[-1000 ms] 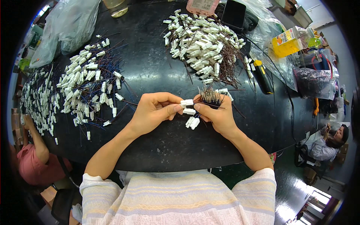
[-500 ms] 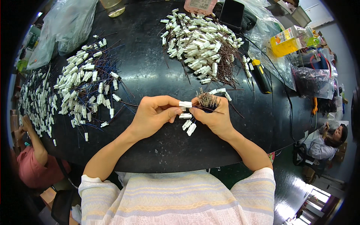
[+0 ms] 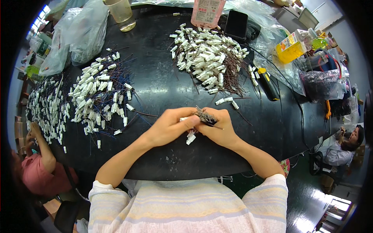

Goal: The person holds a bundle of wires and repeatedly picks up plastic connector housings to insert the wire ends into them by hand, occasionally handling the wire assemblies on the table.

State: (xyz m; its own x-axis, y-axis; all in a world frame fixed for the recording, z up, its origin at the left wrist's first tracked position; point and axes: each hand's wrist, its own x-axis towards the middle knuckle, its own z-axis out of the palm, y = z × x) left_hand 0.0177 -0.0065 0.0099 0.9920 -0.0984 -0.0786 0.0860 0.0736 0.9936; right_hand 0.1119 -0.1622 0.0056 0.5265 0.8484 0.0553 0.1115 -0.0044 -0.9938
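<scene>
My right hand (image 3: 218, 129) is closed around a bundle of thin dark wires (image 3: 206, 117), whose bare metal ends stick out toward my left hand. My left hand (image 3: 171, 126) meets it over the table, thumb and fingers pinched. A bit of a white plastic connector (image 3: 183, 119) shows between those fingers, mostly covered. Below the touching hands hang more white connectors (image 3: 190, 138), partly hidden by the fingers. Just beyond my right hand lie a few loose wired connectors (image 3: 225, 100).
Heaps of white connectors with brown wires (image 3: 208, 58) and blue wires (image 3: 99, 89) lie on the black table (image 3: 155, 77). A black and yellow tool (image 3: 268, 84), phone (image 3: 236, 24), yellow-liquid bottle (image 3: 288, 50), cup (image 3: 122, 15) and plastic bags stand around. A co-worker's arm (image 3: 43, 147) reaches in at left.
My hands have come closer together, and the connector pinched in my left hand is now mostly hidden. The wire bundle tips more toward my left hand. The whole view has shifted slightly.
</scene>
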